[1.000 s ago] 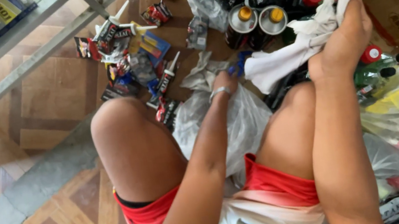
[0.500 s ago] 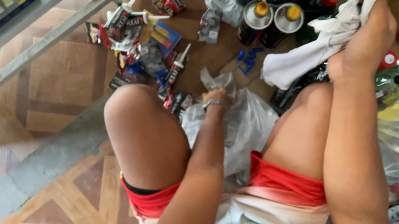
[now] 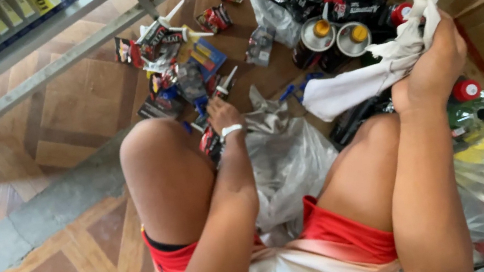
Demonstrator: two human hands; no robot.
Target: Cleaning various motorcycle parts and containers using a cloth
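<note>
Right hand (image 3: 434, 68) grip closed around white cloth (image 3: 375, 71), raised over the spray cans (image 3: 337, 41) | left hand (image 3: 222, 116) low among small packets (image 3: 180, 81) on the floor, grip hidden, cannot tell | sorting looks midway: many packets unsorted.

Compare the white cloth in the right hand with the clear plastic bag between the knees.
The white cloth is opaque and held up off the floor by the right hand; the clear plastic bag is see-through and lies on the floor between the knees. The cloth is bunched in a grip; the bag is only near the left hand. Both are soft and crumpled.
</note>
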